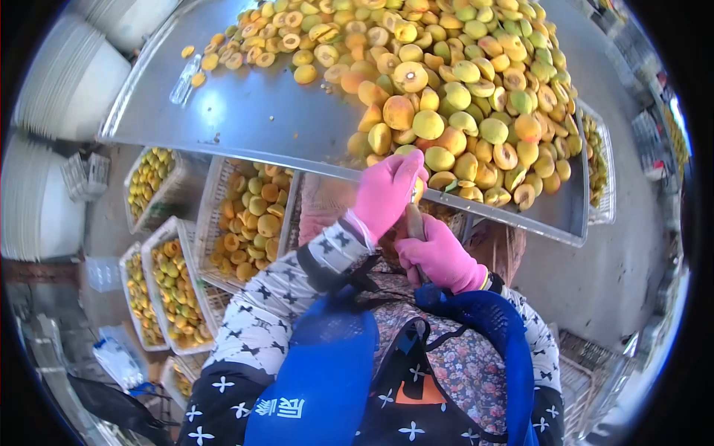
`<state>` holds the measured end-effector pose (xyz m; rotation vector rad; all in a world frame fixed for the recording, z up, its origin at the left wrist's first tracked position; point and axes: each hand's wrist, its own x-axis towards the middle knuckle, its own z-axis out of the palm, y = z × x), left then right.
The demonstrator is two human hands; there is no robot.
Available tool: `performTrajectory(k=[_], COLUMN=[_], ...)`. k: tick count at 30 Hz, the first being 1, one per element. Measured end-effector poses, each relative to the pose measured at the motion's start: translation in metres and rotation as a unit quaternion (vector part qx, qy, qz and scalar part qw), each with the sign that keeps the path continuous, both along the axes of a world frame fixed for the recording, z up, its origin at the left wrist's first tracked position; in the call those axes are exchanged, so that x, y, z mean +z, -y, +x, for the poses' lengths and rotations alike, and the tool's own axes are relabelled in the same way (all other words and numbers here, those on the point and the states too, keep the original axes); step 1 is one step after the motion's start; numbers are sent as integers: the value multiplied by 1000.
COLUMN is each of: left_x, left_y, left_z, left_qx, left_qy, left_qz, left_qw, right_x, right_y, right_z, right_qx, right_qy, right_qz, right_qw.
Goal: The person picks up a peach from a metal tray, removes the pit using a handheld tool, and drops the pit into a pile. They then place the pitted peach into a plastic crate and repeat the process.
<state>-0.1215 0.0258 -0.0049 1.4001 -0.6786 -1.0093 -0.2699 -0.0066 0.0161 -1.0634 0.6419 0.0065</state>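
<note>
My left hand (387, 192), in a pink glove, is closed on a yellow peach (419, 190), mostly hidden by the fingers. Just below it, my right hand (440, 256), also gloved in pink, is wrapped round the brownish handle (414, 223) of a small hand tool. The tool's narrow metal end meets the peach; its exact shape is hidden. Both hands are in front of my body at the near edge of a metal tray table (245, 119). A large heap of yellow-green peaches (461, 97), many of them cut in half, covers the table's middle and right.
Crates of peaches (253, 215) stand below the table on the left, with more crates (178, 290) beside them. Another crate (599, 163) is at the table's right end. A clear plastic piece (184, 80) lies on the table. White stacked containers (71, 74) line the far left.
</note>
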Motion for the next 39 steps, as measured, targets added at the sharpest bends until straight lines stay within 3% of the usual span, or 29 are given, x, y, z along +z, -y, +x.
performTrajectory(k=[2,4,7,13,14,17,20,21,23,25,26,27,30,32,35,37,38,39], left_x=[-5,-17,-16,-12,-19,-39,-39,-24,-46,-34,-33,-14,-2,-12,7,9,4,-3], left_y=[2,6,8,9,12,17,10,3,3,3,6,4,-1,0,-2,-7,-18,-27], left_z=[16,16,19,34,30,-4,-3,6,6,-12,-10,-9,2,-6,0,1,3,6], left_qx=[-97,-93,-128,-231,-171,55,40,-28,-32,56,55,42,-165,-188,-210,-203,-167,-130], left_qy=[-46,-78,-126,-102,-99,-47,-149,-173,-51,-92,-56,-81,-52,23,-125,-205,-51,106], left_qz=[48,82,49,31,6,-62,-33,8,-71,-69,-52,-62,-43,-69,-34,-36,-34,-29], left_qw=[993,989,983,967,980,995,987,984,996,992,996,994,984,979,969,957,984,985], right_x=[-7,-8,-9,-11,-13,-15,-19,-19,-9,4,8,12,10,15,20,16,12,-1], right_y=[1,1,5,20,20,3,2,8,12,12,10,15,19,15,12,13,14,16], right_z=[-4,-3,-5,-10,-10,7,2,-4,-1,-6,-6,-14,-25,-37,-39,-46,-49,-55], right_qx=[9,16,22,28,20,-36,-17,13,75,60,44,42,92,107,90,128,149,202], right_qy=[-34,-52,-36,-1,10,-85,-111,-92,-83,-53,-22,-8,32,31,51,20,6,-23], right_qz=[-20,-60,-21,105,117,-121,-163,-120,-57,-49,-63,-53,-7,19,69,9,-19,-184], right_qw=[999,997,999,994,993,988,980,988,992,996,997,998,995,994,992,992,989,962])
